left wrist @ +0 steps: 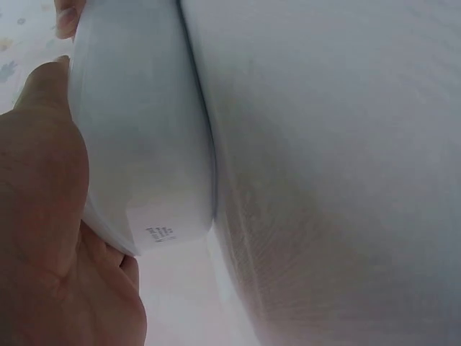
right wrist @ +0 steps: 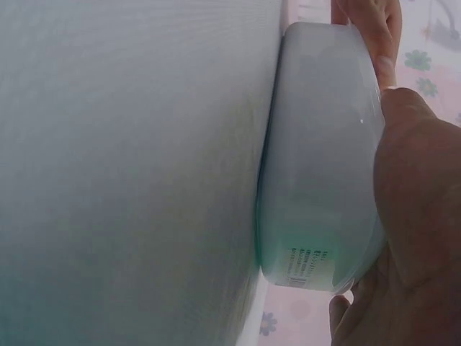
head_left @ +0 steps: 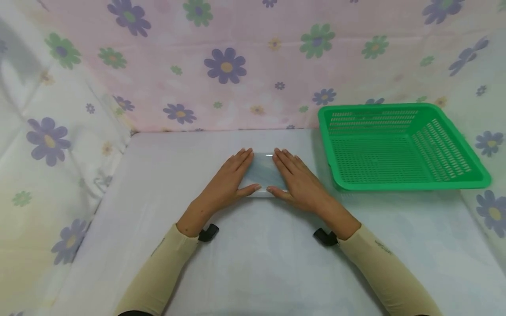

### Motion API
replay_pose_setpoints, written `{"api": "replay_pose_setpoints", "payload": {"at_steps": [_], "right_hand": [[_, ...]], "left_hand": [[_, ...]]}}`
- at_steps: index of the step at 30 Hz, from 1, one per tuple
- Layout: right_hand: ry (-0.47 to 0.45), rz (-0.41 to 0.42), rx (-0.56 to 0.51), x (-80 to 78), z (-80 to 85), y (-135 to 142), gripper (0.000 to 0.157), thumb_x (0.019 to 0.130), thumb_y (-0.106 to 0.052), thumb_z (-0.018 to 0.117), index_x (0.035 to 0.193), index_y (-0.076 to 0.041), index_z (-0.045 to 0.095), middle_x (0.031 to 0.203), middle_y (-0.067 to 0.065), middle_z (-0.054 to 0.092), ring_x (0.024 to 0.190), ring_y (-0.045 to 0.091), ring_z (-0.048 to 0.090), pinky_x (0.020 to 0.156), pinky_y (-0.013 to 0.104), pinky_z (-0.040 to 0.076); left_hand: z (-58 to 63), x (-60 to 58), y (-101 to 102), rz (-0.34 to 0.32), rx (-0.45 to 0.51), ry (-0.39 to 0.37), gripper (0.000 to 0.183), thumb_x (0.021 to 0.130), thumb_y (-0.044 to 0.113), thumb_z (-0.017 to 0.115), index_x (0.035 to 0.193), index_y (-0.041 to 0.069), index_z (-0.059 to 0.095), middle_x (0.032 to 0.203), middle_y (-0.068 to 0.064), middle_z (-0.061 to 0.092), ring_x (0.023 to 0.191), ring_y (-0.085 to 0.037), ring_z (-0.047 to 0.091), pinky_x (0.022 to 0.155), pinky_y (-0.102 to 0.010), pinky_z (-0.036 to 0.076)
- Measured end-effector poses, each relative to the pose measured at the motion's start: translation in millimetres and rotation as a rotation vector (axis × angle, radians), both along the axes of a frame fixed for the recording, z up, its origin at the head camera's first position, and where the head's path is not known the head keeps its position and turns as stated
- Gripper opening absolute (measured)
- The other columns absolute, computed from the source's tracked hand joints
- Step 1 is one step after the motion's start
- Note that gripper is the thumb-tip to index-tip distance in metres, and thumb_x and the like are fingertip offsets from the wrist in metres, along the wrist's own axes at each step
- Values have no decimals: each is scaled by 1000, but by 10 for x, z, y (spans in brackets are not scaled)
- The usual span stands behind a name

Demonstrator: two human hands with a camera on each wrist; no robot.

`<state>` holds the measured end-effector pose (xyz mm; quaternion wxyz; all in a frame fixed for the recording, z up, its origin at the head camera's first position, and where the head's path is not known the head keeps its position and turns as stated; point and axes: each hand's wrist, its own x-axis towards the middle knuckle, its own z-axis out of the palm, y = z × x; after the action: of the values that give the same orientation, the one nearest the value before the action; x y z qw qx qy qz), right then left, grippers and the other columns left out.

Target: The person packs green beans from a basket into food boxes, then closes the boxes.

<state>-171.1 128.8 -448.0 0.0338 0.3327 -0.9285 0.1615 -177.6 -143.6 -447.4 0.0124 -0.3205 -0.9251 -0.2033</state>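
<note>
A low box-shaped container (head_left: 264, 172) with a shiny, see-through top lies on the white-covered table, in front of me. Its pale wall (left wrist: 144, 122) has rounded corners in the left wrist view, with a small printed label (left wrist: 160, 232) near one end. My left hand (head_left: 228, 182) rests on the left part of the top, fingers straight and thumb along the near edge. On the right part, my right hand (head_left: 303, 182) lies in the same way, its thumb tip close to the left one. The right wrist view shows that palm (right wrist: 421, 187) against the container's top.
A green plastic basket (head_left: 411, 185) with slotted walls stands at the right, beyond my right hand. Flowered cloth (head_left: 253, 96) hangs behind the table and along both sides. Black wrist cameras stick out inward below each hand, close to the white table cover (head_left: 261, 263).
</note>
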Motion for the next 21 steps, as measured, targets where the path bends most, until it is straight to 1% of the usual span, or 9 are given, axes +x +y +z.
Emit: {"api": "replay_pose_setpoints", "payload": {"at_steps": [3,7,9,11,16,19,21], "right_hand": [[0,6,-25,-10,-15,-19,90,107,-54,57,168,1,21,177,15,15,163,35,13,132,51,13],[-8,-2,-29,-3,-23,-36,90,107,-55,57,168,0,21,177,15,15,164,34,13,132,50,13],[-12,-6,-27,9,-10,-39,89,107,-54,57,167,1,22,177,15,16,164,34,13,133,50,13],[-4,-7,-21,24,4,-39,88,107,-53,57,167,2,23,176,16,17,164,34,13,132,50,13],[4,-14,-17,130,103,-40,84,110,-53,52,165,4,26,174,19,22,162,35,20,132,50,15],[15,-24,-74,241,252,-13,81,110,-52,51,166,2,28,174,17,26,161,33,25,132,50,16],[36,-28,-140,317,363,30,77,111,-49,52,165,1,31,172,16,30,159,33,29,132,50,17]], "left_hand": [[-6,-6,-29,-6,-9,0,93,106,48,65,169,0,17,177,-14,15,165,-30,8,133,-48,11],[-30,-12,-55,-9,-4,-24,92,107,50,61,170,2,14,178,-11,12,165,-28,4,133,-48,9],[-33,-6,-59,-2,5,-32,92,107,51,61,170,4,15,178,-10,12,165,-27,5,133,-48,10],[-23,6,-60,11,19,-34,92,106,52,62,170,5,17,177,-8,15,165,-27,7,133,-49,13],[87,93,-68,52,49,-37,91,103,50,68,169,5,24,174,-10,26,163,-28,16,130,-51,21],[189,169,-117,84,73,-33,87,103,49,69,168,7,29,172,-10,32,162,-28,21,129,-53,25],[258,218,-176,113,92,-21,83,104,48,68,167,9,32,170,-10,35,161,-28,24,128,-55,27]]}}
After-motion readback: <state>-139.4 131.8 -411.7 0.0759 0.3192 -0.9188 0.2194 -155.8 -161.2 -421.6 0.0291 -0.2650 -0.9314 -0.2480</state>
